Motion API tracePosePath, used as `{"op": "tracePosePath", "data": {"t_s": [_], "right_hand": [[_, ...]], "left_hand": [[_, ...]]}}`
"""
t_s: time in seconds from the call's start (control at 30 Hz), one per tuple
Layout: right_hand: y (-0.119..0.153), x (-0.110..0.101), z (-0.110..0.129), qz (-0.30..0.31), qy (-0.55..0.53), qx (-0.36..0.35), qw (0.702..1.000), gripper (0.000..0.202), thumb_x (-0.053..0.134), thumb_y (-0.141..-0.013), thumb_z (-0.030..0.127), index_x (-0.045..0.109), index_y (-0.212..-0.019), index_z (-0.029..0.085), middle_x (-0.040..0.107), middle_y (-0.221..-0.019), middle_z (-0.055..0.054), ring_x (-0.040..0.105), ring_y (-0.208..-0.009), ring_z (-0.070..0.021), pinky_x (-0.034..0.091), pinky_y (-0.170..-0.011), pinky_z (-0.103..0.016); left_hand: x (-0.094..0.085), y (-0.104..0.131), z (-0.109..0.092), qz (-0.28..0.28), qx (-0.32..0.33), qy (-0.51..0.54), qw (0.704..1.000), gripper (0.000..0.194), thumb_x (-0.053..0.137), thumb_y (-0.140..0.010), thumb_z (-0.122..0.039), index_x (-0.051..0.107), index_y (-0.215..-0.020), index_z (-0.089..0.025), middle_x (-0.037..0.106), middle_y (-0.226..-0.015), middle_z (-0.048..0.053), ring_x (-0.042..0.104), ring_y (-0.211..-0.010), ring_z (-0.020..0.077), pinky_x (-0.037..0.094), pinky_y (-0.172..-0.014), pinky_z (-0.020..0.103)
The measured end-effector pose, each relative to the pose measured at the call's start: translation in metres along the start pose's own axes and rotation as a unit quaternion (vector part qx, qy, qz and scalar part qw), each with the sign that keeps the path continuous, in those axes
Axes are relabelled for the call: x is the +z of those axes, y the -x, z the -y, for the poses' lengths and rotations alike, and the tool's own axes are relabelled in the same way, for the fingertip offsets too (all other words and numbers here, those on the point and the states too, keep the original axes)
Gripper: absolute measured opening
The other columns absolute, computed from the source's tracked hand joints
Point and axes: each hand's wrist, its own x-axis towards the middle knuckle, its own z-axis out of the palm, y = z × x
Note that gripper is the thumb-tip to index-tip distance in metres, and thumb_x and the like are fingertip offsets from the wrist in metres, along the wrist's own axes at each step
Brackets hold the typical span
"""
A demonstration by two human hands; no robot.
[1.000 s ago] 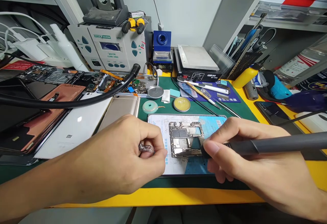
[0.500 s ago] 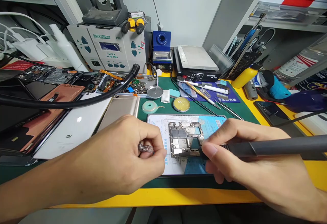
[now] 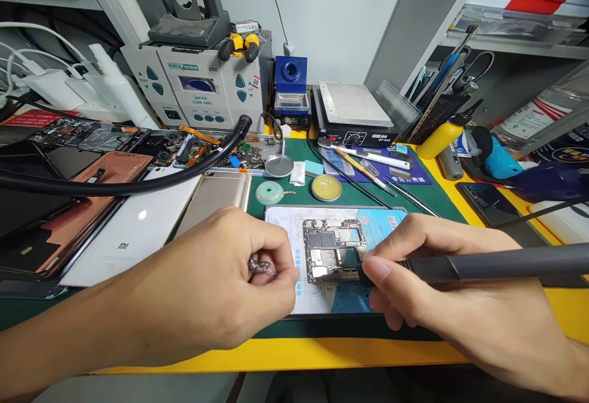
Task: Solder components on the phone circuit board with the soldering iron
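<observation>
A small coil of silvery solder wire (image 3: 263, 267) shows inside the curled fingers of my left hand (image 3: 230, 277), at the left side of a phone circuit board (image 3: 328, 240). My right hand (image 3: 464, 311) grips a dark soldering iron (image 3: 488, 262) like a pen, from the right. The iron's metal tip points left over the lower edge of the board; whether it touches cannot be made out. Beneath the board lies a white and blue printed pad (image 3: 280, 218). My left fingertips hide part of this pad.
Behind the pad are a tin of yellow paste (image 3: 326, 188) and a round green spool (image 3: 269, 192). A hot-air station (image 3: 197, 96) stands at the back, its black hose (image 3: 138, 187) crossing phone parts on the left. A heating plate (image 3: 356, 108) and brushes are back right.
</observation>
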Motion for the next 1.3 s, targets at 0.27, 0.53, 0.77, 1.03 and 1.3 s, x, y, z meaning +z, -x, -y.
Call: {"op": "tracePosePath", "data": {"t_s": [0.27,0.53,0.77,1.03,1.3], "right_hand": [[-0.0003,-0.0014,0.0001,0.011,-0.010,0.002,1.000,0.031,0.106,-0.085,0.031,0.082,-0.065,0.033,0.081,-0.055,0.004,0.068,-0.040,-0.0182,0.053,-0.042,-0.030],[-0.0001,-0.0021,-0.0005,0.016,-0.010,0.006,1.000,0.032,0.106,-0.086,0.033,0.082,-0.065,0.032,0.080,-0.054,0.004,0.069,-0.041,-0.0182,0.053,-0.043,-0.029],[0.0015,-0.0010,0.0022,0.005,-0.001,0.011,1.000,0.031,0.105,-0.085,0.033,0.081,-0.064,0.033,0.080,-0.054,0.004,0.069,-0.041,-0.0182,0.054,-0.044,-0.030],[0.0030,-0.0008,-0.0009,-0.017,-0.035,0.034,0.999,0.036,0.112,-0.082,0.037,0.081,-0.064,0.032,0.079,-0.053,0.002,0.068,-0.041,-0.0183,0.053,-0.043,-0.030],[-0.0016,0.0001,0.0059,-0.028,-0.160,0.143,0.976,0.057,0.127,-0.069,0.050,0.074,-0.063,0.029,0.076,-0.050,0.001,0.065,-0.041,-0.0150,0.050,-0.043,-0.022]], "left_hand": [[-0.0005,0.0026,-0.0047,-0.007,-0.009,-0.013,1.000,0.023,0.082,-0.081,-0.044,0.075,-0.070,-0.026,0.055,-0.064,-0.002,0.047,-0.059,0.0149,0.032,-0.046,0.025],[-0.0006,-0.0001,0.0010,-0.010,0.012,-0.016,1.000,0.025,0.078,-0.084,-0.046,0.076,-0.070,-0.025,0.055,-0.062,-0.003,0.043,-0.058,0.0141,0.030,-0.046,0.024],[-0.0010,0.0019,-0.0005,-0.004,0.018,-0.021,1.000,0.026,0.079,-0.086,-0.044,0.074,-0.070,-0.024,0.056,-0.064,-0.002,0.043,-0.060,0.0139,0.031,-0.047,0.024],[-0.0001,0.0002,-0.0012,-0.013,0.007,-0.010,1.000,0.024,0.078,-0.086,-0.045,0.075,-0.072,-0.025,0.055,-0.064,-0.003,0.042,-0.059,0.0134,0.030,-0.047,0.024],[0.0010,-0.0039,0.0023,-0.038,0.050,0.002,0.998,0.021,0.086,-0.085,-0.044,0.081,-0.077,-0.025,0.057,-0.062,-0.003,0.048,-0.057,0.0148,0.032,-0.048,0.027]]}}
